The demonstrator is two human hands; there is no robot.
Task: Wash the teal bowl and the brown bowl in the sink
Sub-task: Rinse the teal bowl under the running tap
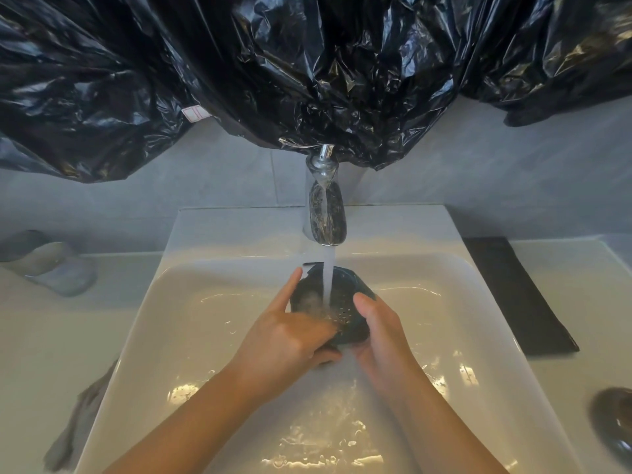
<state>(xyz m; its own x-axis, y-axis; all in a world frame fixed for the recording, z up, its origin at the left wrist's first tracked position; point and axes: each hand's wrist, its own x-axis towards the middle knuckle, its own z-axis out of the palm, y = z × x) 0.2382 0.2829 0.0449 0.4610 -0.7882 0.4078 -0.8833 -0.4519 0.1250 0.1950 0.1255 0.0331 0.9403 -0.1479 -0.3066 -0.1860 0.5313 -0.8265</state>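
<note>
Looking down from the head camera, we are seeing the teal bowl [345,302] being held in the middle of the white sink [239,230], right under the shiny tap [325,213]. The bowl is looking very dark in this light. Water [329,278] is running down from the tap and splashing into it. Our left hand [287,340] is gripping the bowl's near left side. Its thumb is curling underneath, some fingers are lying over the rim in the splash, and one finger is pointing straight along the left wall. Our right hand [383,340] is wrapping around the bowl's right side, with its thumb sticking up by the rim. More water is shining on the sink floor near us. The brown bowl [615,425] is sitting on the counter [564,336] at the far right, well apart from our hands. It is blurry and partly cut off by the edge. A dark mat [513,295] is lying just beside the sink on the right, and a gray cloth [78,422] is lying on the left. Crinkly black plastic [307,63] is hanging down behind the tap.
</note>
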